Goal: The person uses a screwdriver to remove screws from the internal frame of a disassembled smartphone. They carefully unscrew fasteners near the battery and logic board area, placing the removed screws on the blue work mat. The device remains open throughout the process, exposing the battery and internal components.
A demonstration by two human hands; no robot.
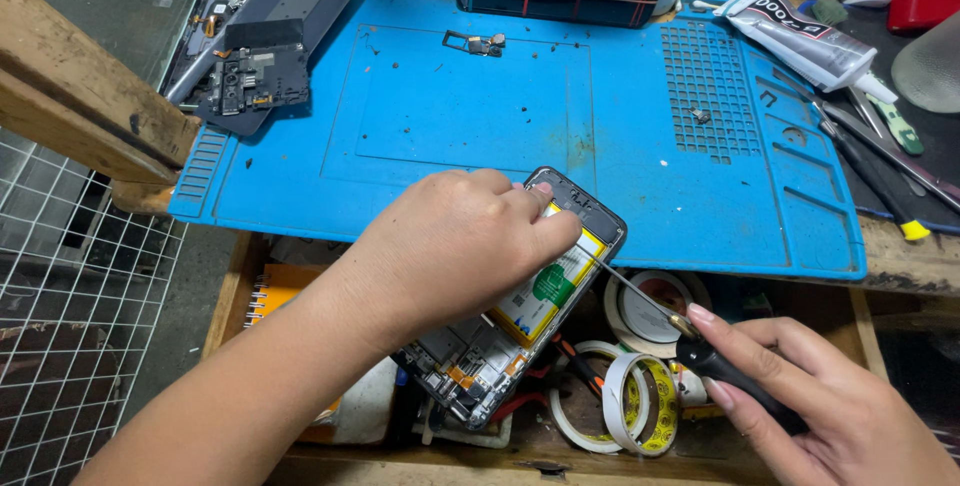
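Currently the left hand (455,246) grips the opened phone (520,311), long axis running one to seven o'clock. From four o'clock, the right hand (820,401) pinches a screwdriver (655,301), its tip pointing ten o'clock toward the phone's battery (550,291).

A blue work mat (450,116) covers the wooden desk (910,261); a white wire grid (70,346) stands at the left side.
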